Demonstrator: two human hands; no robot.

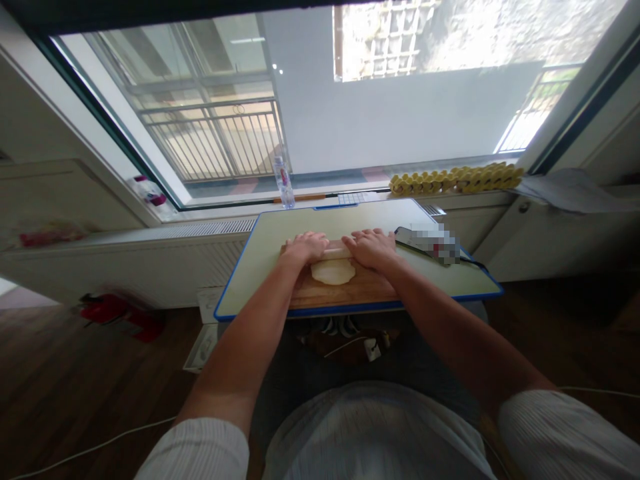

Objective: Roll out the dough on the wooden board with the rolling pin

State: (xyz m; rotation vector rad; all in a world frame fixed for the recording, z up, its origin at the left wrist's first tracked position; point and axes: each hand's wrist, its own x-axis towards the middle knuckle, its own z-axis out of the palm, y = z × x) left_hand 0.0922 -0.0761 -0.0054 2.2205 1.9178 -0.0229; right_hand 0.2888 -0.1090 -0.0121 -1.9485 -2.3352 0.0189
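Observation:
A pale rolling pin (337, 251) lies crosswise over a wooden cutting board (350, 295). My left hand (307, 247) presses on its left end, fingers over the top. At the right end, my right hand (371, 247) rests over the pin the same way. Between my hands a short middle stretch of the pin shows. A flat, roundish sheet of dough (333, 273) lies on the board, just on my side of the pin. Any dough beneath the pin is hidden.
The small blue-edged table (255, 267) carries the board and a phone (427, 243) at right. On the windowsill stand a plastic bottle (284, 183) and a yellow egg-carton-like strip (455, 179). A red fire extinguisher (123, 317) is on the floor at left.

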